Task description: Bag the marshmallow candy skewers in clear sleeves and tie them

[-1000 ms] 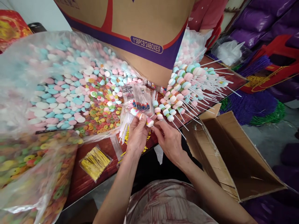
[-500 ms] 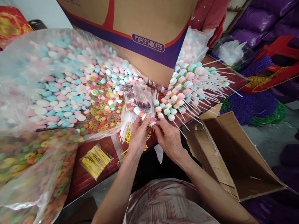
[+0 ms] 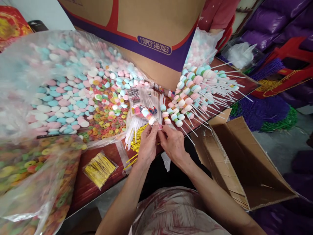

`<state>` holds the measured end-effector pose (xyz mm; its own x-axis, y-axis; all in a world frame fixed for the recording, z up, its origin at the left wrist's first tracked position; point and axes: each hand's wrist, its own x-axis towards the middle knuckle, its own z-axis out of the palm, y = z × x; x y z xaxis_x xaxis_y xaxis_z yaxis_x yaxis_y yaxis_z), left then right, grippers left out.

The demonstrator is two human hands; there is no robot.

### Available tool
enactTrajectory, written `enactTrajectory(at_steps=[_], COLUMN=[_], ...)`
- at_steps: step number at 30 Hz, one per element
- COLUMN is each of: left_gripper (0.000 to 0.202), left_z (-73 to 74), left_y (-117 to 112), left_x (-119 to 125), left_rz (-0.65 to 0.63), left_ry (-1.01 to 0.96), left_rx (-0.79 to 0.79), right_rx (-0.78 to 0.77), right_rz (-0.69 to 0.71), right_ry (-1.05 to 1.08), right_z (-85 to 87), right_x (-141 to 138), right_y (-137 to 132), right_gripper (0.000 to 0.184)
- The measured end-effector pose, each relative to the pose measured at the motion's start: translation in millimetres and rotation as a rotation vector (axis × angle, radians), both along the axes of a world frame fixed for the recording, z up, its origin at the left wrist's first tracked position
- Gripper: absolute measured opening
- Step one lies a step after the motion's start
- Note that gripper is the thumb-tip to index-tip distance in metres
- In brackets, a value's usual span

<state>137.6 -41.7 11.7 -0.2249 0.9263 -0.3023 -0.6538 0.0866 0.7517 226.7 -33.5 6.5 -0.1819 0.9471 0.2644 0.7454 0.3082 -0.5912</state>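
A marshmallow skewer (image 3: 148, 114), with pastel candies in a row, points up and to the left from my fingers. What looks like a clear printed bag is around its upper part. My left hand (image 3: 148, 142) is closed in a pinch at its lower end. Right beside it, my right hand (image 3: 173, 142) pinches the same end, where a small pink bit (image 3: 160, 126) shows between the hands. The skewer's stick is hidden by my fingers. Clear printed bags (image 3: 135, 98), white sticks (image 3: 133, 132) and yellow twist ties (image 3: 138, 138) lie just beyond and left of my left hand.
Finished-looking skewers (image 3: 195, 88) are piled at the right. Loose marshmallows (image 3: 62, 102) and gummy rings (image 3: 105, 120) fill an open plastic bag on the left. A packet of twist ties (image 3: 100, 169) lies in front. A large carton (image 3: 151, 19) stands behind; an open box (image 3: 244, 163) is at right.
My left hand has shifted down and right along the skewer, closer to my right hand. The skewer now points more steeply down toward my fingers, with more of its upper part covered by the bag.
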Motion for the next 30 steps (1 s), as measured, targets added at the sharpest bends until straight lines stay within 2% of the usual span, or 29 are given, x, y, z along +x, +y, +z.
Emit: enactTrajectory(at_steps=[3, 5, 11, 14, 22, 27, 30], left_gripper=[0.037, 0.034, 0.014, 0.010, 0.017, 0.017, 0.017], left_z=[-2.4, -6.1, -19.4, -22.7, -32.9, -31.3, -29.8], left_y=[-5.8, -10.1, -12.6, -10.1, -9.3, -10.3, -9.6], left_x=[-1.6, -2.8, -4.2, -6.4, -15.3, -17.0, -16.9], left_rz=[-0.017, 0.010, 0.109, 0.138, 0.164, 0.144, 0.110], left_ry=[0.001, 0.071, 0.376, 0.510, 0.813, 0.975, 0.988], left_rx=[0.045, 0.048, 0.161, 0.168, 0.159, 0.197, 0.208], right_rx=[-0.079, -0.146, -0.267, -0.283, -0.292, -0.271, -0.273], right_rz=[0.034, 0.030, 0.060, 0.075, 0.096, 0.115, 0.140], right_ry=[0.219, 0.332, 0.462, 0.476, 0.452, 0.415, 0.398], right_z=[6.9, 11.0, 9.3, 7.5, 8.3, 8.3, 8.8], right_x=[7.0, 12.5, 17.8, 17.1, 19.6, 22.5, 24.0], right_y=[3.2, 5.5, 6.7, 5.5, 3.8, 3.8, 4.6], right_gripper=[0.028, 0.032, 0.036, 0.034, 0.034, 0.031, 0.031])
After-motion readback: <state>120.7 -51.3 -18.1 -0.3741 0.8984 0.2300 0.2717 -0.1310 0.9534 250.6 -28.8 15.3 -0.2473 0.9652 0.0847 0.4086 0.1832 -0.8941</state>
